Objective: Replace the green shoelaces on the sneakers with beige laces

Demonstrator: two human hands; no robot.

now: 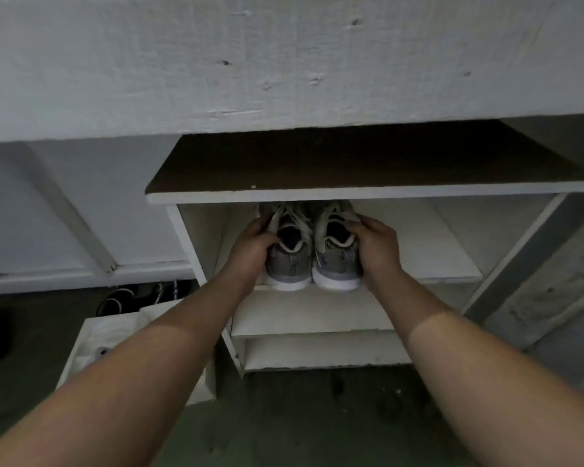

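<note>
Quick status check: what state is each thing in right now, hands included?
Left sneaker: on the shelf, held, laces pale.
Right sneaker: on the shelf beside it, held.
Left hand: grips the left sneaker.
Right hand: grips the right sneaker.
Shelf unit: open-fronted.

Two bare forearms — no sleeves, unadorned hands: left hand [252, 246], right hand [378, 247].

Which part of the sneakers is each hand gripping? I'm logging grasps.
The left hand grips the left sneaker at its collar; the right hand grips the right sneaker likewise, both on the shelf.
</note>
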